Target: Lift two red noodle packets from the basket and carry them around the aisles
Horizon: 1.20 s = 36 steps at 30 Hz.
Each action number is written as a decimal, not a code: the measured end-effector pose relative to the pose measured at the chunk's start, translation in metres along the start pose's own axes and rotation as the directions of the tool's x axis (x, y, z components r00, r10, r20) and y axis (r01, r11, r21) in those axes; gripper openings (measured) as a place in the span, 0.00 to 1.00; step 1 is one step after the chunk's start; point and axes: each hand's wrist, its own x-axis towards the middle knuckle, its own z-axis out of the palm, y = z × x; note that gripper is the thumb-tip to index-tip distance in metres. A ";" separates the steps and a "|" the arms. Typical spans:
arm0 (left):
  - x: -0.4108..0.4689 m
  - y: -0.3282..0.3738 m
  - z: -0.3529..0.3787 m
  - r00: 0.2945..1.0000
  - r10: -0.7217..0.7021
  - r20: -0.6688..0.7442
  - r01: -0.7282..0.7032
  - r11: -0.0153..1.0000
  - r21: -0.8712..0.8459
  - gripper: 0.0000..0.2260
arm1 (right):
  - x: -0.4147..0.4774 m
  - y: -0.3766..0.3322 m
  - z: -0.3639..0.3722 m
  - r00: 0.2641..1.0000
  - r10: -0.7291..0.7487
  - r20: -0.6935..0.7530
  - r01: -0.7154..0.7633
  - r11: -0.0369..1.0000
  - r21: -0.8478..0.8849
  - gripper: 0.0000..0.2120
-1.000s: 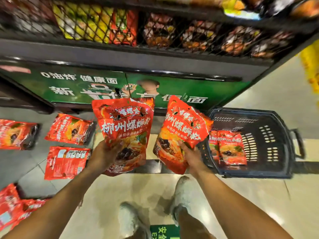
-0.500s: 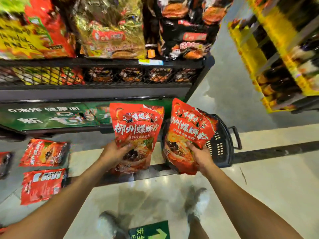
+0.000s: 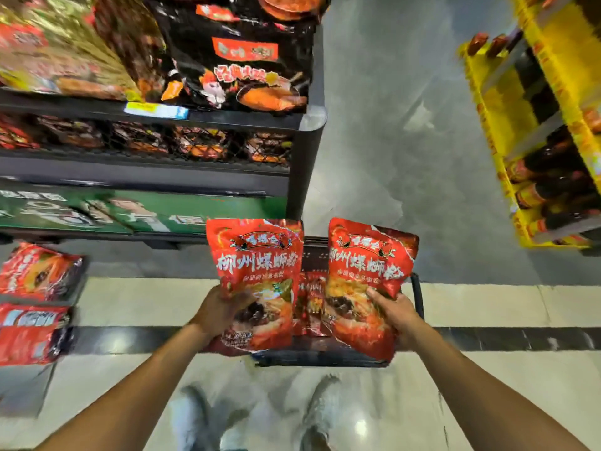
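My left hand (image 3: 218,312) grips the lower left edge of a red noodle packet (image 3: 258,255) held upright in front of me. A second, matching red packet (image 3: 369,258) is gripped low on its right side by my right hand (image 3: 395,312). Both packets hang over a dark plastic shopping basket (image 3: 325,356) on the floor, which they mostly hide. Between them, more red packets (image 3: 310,304) show inside the basket.
Two red packets (image 3: 35,271) (image 3: 31,333) lie on the floor at the left. A dark shelf unit (image 3: 305,151) with noodle bags and a green base panel (image 3: 182,211) stands ahead. A yellow rack (image 3: 507,125) of bottles stands right. My shoes (image 3: 320,411) are below.
The view has swung up and to the right, bringing higher shelves and the yellow rack into sight. Both hands still hold their packets, which now sit over the basket instead of left of it.
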 end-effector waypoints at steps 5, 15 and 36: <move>0.065 -0.052 0.038 0.996 -0.086 0.026 0.084 0.994 0.072 0.25 | 0.069 0.015 -0.013 0.996 0.037 0.082 -0.029 0.995 -0.099 0.23; 0.181 -0.156 0.091 0.965 -0.258 -0.053 0.262 0.926 0.272 0.07 | 0.208 0.093 0.003 0.992 0.102 0.073 -0.091 0.985 -0.146 0.22; 0.317 -0.285 0.123 0.871 -0.433 -0.231 0.491 0.783 0.382 0.20 | 0.404 0.197 0.043 0.951 0.310 0.002 -0.297 0.915 -0.272 0.33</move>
